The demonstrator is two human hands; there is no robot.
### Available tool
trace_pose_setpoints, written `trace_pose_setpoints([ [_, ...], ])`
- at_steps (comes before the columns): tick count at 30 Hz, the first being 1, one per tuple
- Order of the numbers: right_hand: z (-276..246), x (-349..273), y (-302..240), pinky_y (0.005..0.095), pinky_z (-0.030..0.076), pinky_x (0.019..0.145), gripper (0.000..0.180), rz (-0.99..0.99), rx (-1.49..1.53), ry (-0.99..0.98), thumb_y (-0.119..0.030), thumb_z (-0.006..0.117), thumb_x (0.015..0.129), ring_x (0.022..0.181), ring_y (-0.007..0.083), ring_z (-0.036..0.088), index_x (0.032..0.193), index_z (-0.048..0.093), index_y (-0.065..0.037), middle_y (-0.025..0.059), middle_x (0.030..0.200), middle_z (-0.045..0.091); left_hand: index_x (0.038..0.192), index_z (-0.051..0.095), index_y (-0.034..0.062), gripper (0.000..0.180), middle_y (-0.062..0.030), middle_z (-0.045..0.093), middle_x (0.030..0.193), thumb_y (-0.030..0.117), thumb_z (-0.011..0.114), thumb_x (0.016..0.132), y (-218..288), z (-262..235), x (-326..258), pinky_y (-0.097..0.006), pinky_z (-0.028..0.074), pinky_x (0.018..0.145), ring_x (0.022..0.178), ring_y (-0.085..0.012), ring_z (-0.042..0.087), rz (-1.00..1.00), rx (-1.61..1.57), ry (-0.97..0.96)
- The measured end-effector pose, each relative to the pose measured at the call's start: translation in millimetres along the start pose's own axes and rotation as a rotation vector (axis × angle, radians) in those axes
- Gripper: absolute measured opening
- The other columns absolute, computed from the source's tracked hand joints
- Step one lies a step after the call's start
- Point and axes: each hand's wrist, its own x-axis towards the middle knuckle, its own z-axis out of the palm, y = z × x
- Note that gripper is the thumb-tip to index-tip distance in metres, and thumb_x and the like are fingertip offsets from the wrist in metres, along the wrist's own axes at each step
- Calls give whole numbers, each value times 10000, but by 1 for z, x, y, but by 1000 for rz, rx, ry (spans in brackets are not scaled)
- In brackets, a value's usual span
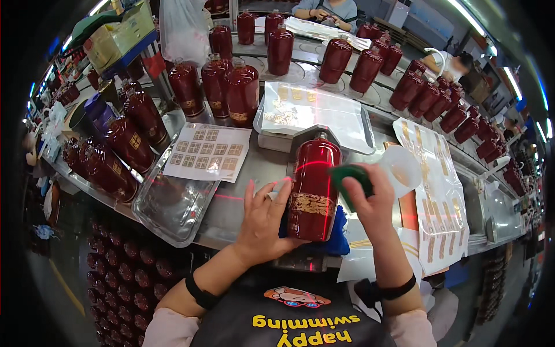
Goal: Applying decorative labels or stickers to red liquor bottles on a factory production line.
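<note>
1. A dark red bottle (314,188) lies on its side on a blue cloth (340,234) at the near edge of the counter (254,168), its neck pointing away from the person and a gold label showing on its lower body. A thin red line of light crosses its upper part.
2. The left hand (265,222) rests against the bottle's left side, fingers spread and only partly curled, with the fingertips touching the glass; it steadies the bottle without wrapping around it.
3. The right hand (370,199) is closed around a green pad (350,179), which it presses to the bottle's upper right side.
4. Both wrists wear a black band.
5. Just beyond the right hand sits a white funnel-shaped cup (403,168), and to its right a long sheet of gold labels (439,202) lies on the counter.
6. To the left of the bottle lies a white sheet of square gold stickers (208,151), partly overlapping a shallow metal tray (173,205).
7. Behind the bottle stands a tray covered with clear plastic film (315,113) over more gold labels.
8. Many upright red bottles (231,87) crowd the far and left parts of the counter, and a further row runs away to the right.
9. Another person's hands (321,13) show at the top edge.
</note>
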Motion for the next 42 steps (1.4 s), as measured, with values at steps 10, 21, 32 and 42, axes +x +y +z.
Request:
trace_pose_setpoints([
  [10, 5, 9, 5, 372, 492, 716, 261, -48, -138, 60, -95, 784, 821, 764, 271, 601, 1065, 698, -61, 108, 904, 629, 1496, 354, -40, 1094, -211, 588, 1224, 585, 795, 714, -7, 1, -1, -660, 129, 1149, 1254, -378, 466, -18, -61, 37],
  [21, 5, -8, -22, 370, 454, 680, 341, -332, -79, -200, -24, 805, 701, 774, 270, 575, 1023, 707, -79, 81, 853, 591, 1498, 343, -34, 1108, -208, 551, 1328, 558, 812, 688, -9, -7, -2, -660, 119, 1163, 1273, -383, 459, -5, 15, -29],
  [32, 4, 7, -7, 353, 484, 688, 276, -33, 114, -335, -83, 805, 769, 791, 261, 608, 1021, 695, -56, 99, 857, 611, 1511, 321, -26, 1106, -207, 545, 1333, 536, 817, 697, -14, -2, 2, -649, 115, 1159, 1270, -396, 461, -26, -56, -22],
  [42, 5, 1, -22, 388, 468, 685, 445, -125, -58, -203, 1, 825, 640, 801, 281, 581, 1060, 704, -82, 94, 862, 587, 1489, 348, -65, 1123, -210, 591, 1241, 598, 797, 702, -19, 4, -1, -666, 134, 1149, 1222, -397, 495, -29, -76, 14],
])
